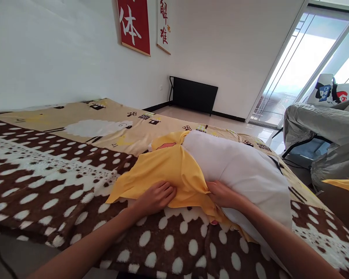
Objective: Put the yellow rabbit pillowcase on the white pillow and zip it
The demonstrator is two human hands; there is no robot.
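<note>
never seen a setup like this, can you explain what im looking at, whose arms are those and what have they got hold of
There is no machine here, just a person working with two bare hands. The single picture comes from a camera worn on that person's head, looking forward and down, so the forearms reach in from the bottom edge.

In front of them is a patterned blanket, brown with white dots nearby and beige farther off. On it lie a white pillow and a yellow cloth at the pillow's left end.

The right hand pinches the cloth's edge beside the pillow. The left hand is on the cloth with curled fingers; whether it grips is hard to tell.
</note>
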